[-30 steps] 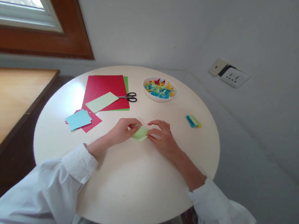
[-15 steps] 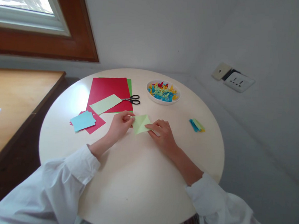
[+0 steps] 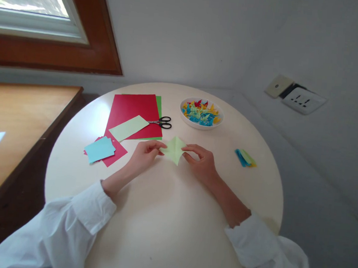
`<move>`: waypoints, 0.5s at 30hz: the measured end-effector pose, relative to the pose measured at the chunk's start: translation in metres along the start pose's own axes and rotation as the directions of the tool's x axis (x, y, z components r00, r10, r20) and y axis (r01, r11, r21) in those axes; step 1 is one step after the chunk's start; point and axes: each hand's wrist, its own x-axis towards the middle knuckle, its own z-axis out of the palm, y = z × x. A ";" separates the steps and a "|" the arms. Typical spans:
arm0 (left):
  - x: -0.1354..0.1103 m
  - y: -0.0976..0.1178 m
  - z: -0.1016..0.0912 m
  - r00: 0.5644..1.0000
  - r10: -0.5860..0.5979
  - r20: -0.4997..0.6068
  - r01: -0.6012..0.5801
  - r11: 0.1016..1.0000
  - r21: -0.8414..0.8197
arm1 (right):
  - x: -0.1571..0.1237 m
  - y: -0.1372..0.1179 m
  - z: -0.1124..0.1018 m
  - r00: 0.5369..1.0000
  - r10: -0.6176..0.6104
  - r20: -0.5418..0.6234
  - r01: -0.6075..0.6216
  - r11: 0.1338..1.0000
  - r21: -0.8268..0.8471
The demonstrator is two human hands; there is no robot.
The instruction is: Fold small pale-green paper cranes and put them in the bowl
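A small light green square of paper (image 3: 175, 149) with crease lines is stretched between my hands, its corners pointing up, down and to the sides. My left hand (image 3: 147, 153) pinches its left corner between thumb and fingers. Its right corner is pinched the same way by my right hand (image 3: 202, 160). Beyond my left hand lie a pale green paper strip (image 3: 129, 128) and black-handled scissors (image 3: 165, 122), partly over red sheets (image 3: 134, 105).
Light blue paper squares (image 3: 99, 149) lie on pink ones (image 3: 118, 156) at the left. A white bowl (image 3: 202, 126) of colourful folded paper pieces stands at the back of the round white table (image 3: 159, 231). Several folded strips (image 3: 244, 158) lie at the right.
The green paper has turned so that a corner points toward me, and its middle crease now stands upright. Both hands hold it by opposite side corners. The view has shifted slightly.
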 end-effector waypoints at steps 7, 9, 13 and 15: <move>-0.005 -0.001 0.000 0.991 0.118 0.059 -0.123 0.987 0.107 | -0.002 -0.005 0.002 0.993 0.114 0.020 -0.116 0.986 0.119; -0.006 -0.001 0.001 0.989 0.138 0.047 -0.142 0.985 0.102 | -0.003 -0.009 0.003 0.991 0.129 0.042 -0.134 0.980 0.144; -0.008 0.000 0.001 0.984 0.165 0.067 -0.173 0.974 0.148 | -0.005 -0.016 0.005 0.987 0.136 0.088 -0.148 0.978 0.149; -0.010 0.002 0.002 0.980 0.181 0.083 -0.193 0.964 0.184 | -0.006 -0.018 0.006 0.985 0.140 0.102 -0.154 0.978 0.140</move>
